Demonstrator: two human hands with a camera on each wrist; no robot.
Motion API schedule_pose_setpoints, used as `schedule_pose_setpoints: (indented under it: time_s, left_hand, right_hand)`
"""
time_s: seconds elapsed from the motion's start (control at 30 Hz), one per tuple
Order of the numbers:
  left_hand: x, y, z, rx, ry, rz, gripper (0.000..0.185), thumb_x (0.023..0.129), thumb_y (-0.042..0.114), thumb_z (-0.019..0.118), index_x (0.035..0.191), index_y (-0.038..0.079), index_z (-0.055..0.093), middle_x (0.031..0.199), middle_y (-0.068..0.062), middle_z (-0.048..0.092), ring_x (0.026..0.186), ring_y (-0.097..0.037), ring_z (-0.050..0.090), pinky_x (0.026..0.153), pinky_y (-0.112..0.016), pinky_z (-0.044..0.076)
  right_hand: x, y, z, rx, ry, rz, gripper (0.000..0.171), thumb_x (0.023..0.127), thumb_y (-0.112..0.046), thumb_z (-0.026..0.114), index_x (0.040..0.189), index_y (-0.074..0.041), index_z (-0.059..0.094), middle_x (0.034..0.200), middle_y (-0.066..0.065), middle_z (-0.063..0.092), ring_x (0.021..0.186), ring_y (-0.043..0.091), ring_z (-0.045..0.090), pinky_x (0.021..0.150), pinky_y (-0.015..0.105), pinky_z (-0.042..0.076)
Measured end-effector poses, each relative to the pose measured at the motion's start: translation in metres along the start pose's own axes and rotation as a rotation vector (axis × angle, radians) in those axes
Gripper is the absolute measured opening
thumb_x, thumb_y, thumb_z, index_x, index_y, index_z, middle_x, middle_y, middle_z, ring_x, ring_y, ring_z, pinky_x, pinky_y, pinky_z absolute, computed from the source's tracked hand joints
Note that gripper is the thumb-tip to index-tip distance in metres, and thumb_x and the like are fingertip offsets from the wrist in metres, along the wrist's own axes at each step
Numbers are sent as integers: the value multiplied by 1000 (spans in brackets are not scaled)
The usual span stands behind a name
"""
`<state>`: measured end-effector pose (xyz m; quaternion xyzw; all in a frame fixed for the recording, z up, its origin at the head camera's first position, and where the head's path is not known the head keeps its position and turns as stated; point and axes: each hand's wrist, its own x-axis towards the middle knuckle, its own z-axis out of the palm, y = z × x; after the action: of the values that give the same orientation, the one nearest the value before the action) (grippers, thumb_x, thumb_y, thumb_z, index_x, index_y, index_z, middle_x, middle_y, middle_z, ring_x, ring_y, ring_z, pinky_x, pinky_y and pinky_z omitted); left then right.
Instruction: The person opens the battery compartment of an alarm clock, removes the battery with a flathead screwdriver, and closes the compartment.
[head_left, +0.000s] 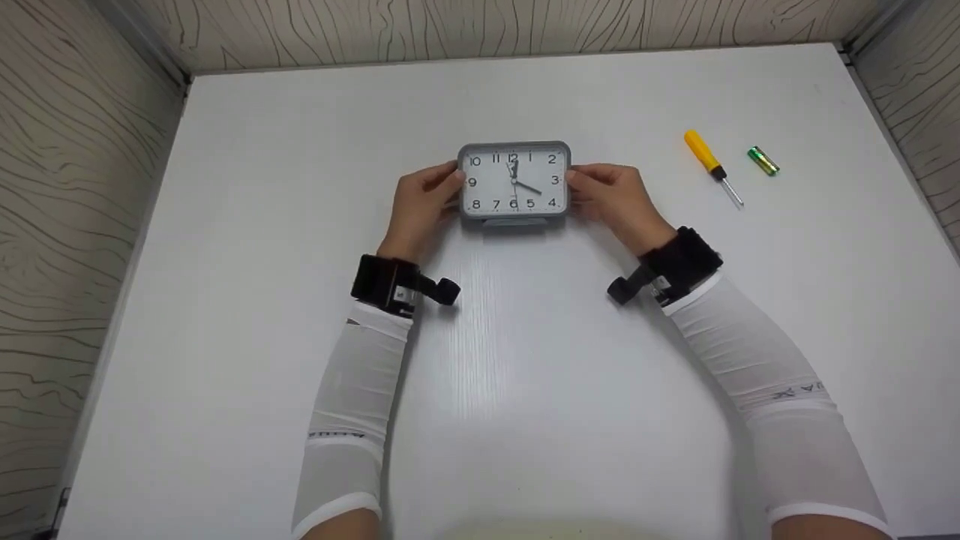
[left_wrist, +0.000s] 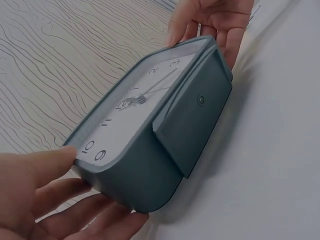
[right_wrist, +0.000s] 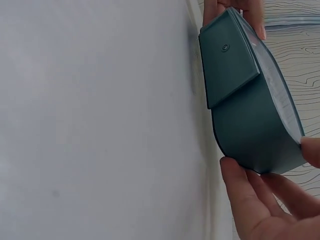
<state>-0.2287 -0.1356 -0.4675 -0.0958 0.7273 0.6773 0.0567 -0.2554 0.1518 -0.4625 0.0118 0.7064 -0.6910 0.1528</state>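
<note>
A grey alarm clock [head_left: 495, 191] with a white face and black numerals faces up toward the head camera, near the middle of the white table. My left hand [head_left: 420, 201] grips its left end, thumb on the front rim by the 9 and fingers round the side and back. At the opposite end my right hand [head_left: 616, 202] holds it the same way, thumb beside the 3. Both wrist views show the clock's blue-grey casing [left_wrist: 135, 182] and a flat panel with a small round screw-like spot [right_wrist: 225, 48]. Its back is hidden.
To the right on the table [head_left: 300, 150] lie a yellow-handled screwdriver [head_left: 703, 151] and a green battery or pair of batteries [head_left: 763, 160]. Wood-patterned panels [head_left: 412, 30] border the table at the back and both sides.
</note>
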Motion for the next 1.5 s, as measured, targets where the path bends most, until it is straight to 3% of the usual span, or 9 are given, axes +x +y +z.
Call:
schedule_pose_setpoints:
  time_s: [0.13,0.27,0.57,0.7,0.83,0.97,1.17,1.37,1.5]
  left_hand:
    - [1,-2,0,93,3,20,42,100,30,67,136,9,64,135,-6,65,120,-13,62,100,-23,48]
    - [0,-3,0,144,6,22,41,100,31,66,135,9,65,137,-6,64,127,-13,58,104,-23,45]
    - [0,-1,5,142,-31,-12,45,102,24,62,142,4,57,144,-11,58,130,-18,56,104,-24,45]
    - [0,0,7,180,-20,22,44,102,23,61,141,3,58,144,-11,58,137,-18,49,109,-24,40]
    - [-3,0,10,206,-25,52,41,103,20,59,141,2,58,141,-11,60,135,-18,51,107,-23,42]
    - [-4,0,11,252,-47,42,42,104,20,58,143,5,56,145,-9,57,138,-17,49,107,-22,41]
    - [-2,-2,9,239,-59,40,42,104,19,58,144,7,55,147,-8,56,140,-16,46,110,-22,38]
    - [1,-3,9,235,-50,18,43,104,20,59,145,5,54,147,-9,56,138,-17,48,109,-22,40]
    - [1,0,10,259,-54,-14,46,104,19,58,147,5,51,146,-9,55,135,-18,50,106,-22,43]
  right_hand:
    - [0,1,-1,-87,3,53,46,96,-22,71,133,4,61,120,14,67,101,18,68,84,27,57]
    - [-1,2,-1,-103,7,70,45,96,-19,71,134,3,61,124,16,66,102,19,67,85,27,57]
    - [-3,1,0,-168,8,38,42,95,-13,71,132,5,63,130,20,64,101,16,68,90,27,55]
    - [-2,1,0,-212,21,-3,40,94,-13,72,129,5,65,128,19,66,101,14,67,89,24,54]
    - [0,3,-1,-242,28,-22,39,94,-13,71,128,5,66,127,19,66,102,13,65,88,21,53]
    - [1,2,-1,-299,43,-8,39,96,-18,70,129,2,66,131,19,64,107,13,63,89,21,52]
    - [2,0,0,-351,37,-2,40,97,-21,69,131,-1,66,135,17,63,116,16,60,96,25,49]
    - [3,0,0,-357,20,4,40,98,-21,67,132,-1,65,134,17,64,115,16,61,96,25,49]
    - [1,1,-2,-296,-41,12,41,99,-15,63,137,3,59,137,20,60,115,20,62,98,27,51]
